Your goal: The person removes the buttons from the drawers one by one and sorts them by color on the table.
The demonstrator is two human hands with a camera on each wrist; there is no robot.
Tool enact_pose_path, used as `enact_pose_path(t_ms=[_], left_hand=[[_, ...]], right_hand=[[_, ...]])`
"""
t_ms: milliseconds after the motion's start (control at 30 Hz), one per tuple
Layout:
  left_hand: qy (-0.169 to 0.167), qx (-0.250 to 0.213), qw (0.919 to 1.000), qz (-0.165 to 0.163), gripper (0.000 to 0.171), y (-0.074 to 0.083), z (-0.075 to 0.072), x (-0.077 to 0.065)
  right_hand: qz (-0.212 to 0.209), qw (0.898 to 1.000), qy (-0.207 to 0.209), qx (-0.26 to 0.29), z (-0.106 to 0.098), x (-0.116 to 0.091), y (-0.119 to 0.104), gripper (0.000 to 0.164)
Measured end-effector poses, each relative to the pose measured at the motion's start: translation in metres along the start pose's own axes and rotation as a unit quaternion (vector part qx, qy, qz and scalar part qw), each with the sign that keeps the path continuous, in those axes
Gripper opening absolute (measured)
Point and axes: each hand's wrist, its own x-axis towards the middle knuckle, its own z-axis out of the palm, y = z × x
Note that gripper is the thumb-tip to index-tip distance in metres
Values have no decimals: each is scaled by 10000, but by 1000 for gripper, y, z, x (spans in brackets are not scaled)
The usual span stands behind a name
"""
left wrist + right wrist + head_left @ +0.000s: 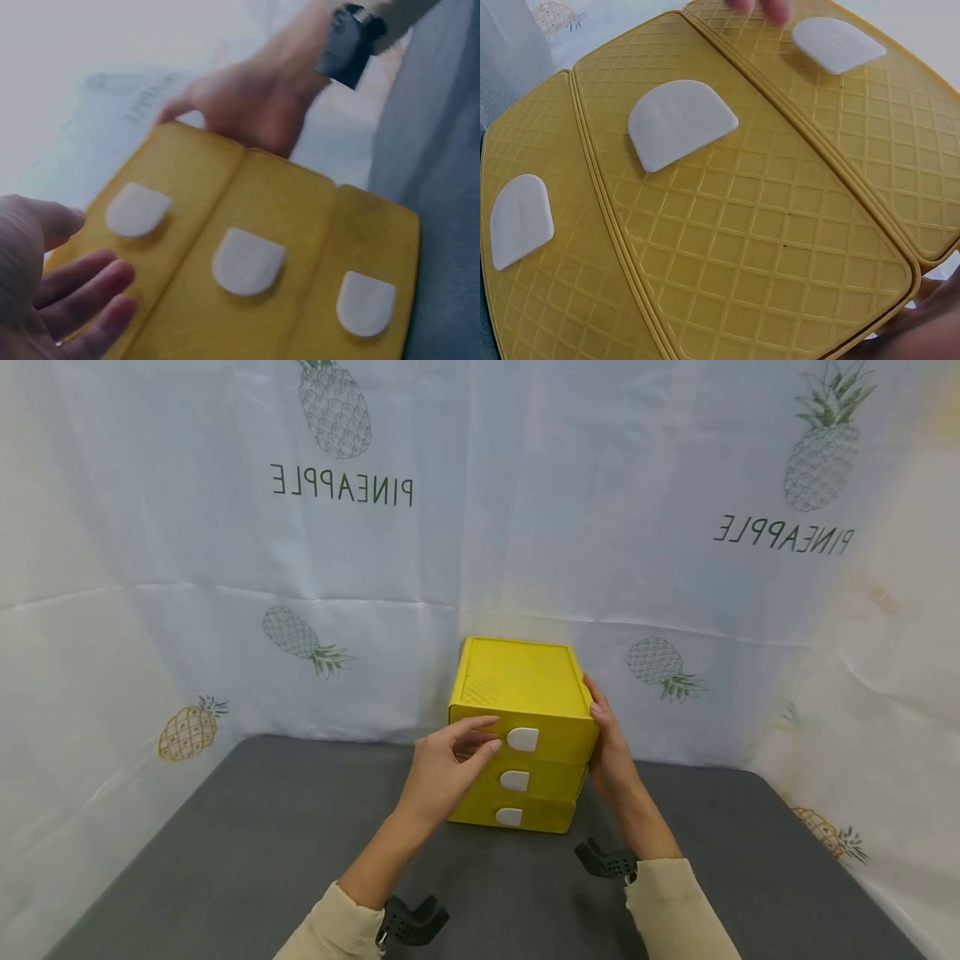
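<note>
A yellow, plastic-looking box with three stacked drawers (521, 677) is being supported upright by a dark grey tabletop (300, 835), toward its far side, where it is being backed by a white cloth (540, 527) printed with pineapples and mirrored "PINEAPPLE" lettering. The drawer fronts are being marked by a raised diamond grid, and each is being fitted with one white, round-ended tab: a top tab (522, 739), a middle tab (514, 780) and a bottom tab (508, 817). The left hand (450, 768) is being held in front of the top drawer, just beside the top tab; its fingers are being kept apart from the thumb and loosely bent, nothing is being gripped by them, and a small gap to the tab is being shown by the left wrist view. The right side of the box is being touched by the right hand (611, 756) near the top drawer, with its fingers being laid extended along that side; how firmly the side is being pressed cannot be told. Both forearms are being partly covered by beige sleeves (693, 906), and a black wrist-worn device is being carried at the left wrist (414, 922), with another black device being carried at the right wrist (606, 860).
</note>
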Motion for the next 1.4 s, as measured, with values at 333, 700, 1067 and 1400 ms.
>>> enact_pose_path(t_ms=[333,700,1067,1400], left_hand=[[-519,-240,9977,-374,31,-4,18,9],[-402,-1396,9874,-626,21,-13,29,21],[-299,-1455,9873,-556,18,-11,25,14],[-438,-1256,9904,-370,20,-8,22,6]], right_hand=[[-7,9998,64,-180,-2,2,-2,61],[19,10000,88,-20,0,1,1,59],[200,9988,-420,-121,-9,0,-3,59],[142,9990,-330,-262,-11,-1,-2,60]])
